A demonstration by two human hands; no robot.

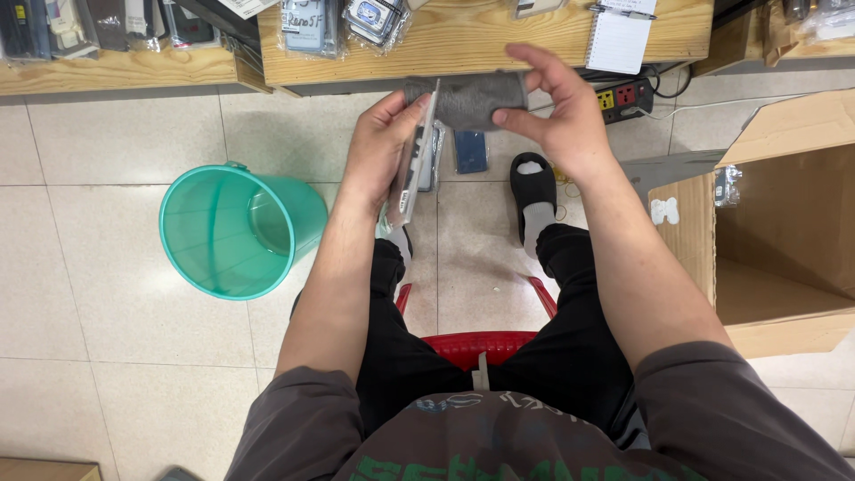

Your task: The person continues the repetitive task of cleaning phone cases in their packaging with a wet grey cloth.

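Note:
My left hand grips a flat phone case in a clear plastic packet, held edge-on and upright. My right hand pinches a grey cloth that is pressed against the top of the packet. Both hands are raised in front of me, over my knees, just below the edge of a wooden shelf.
A teal plastic bucket stands on the tiled floor at left. An open cardboard box is at right. I sit on a red stool. More packaged cases, a notepad and a power strip lie ahead.

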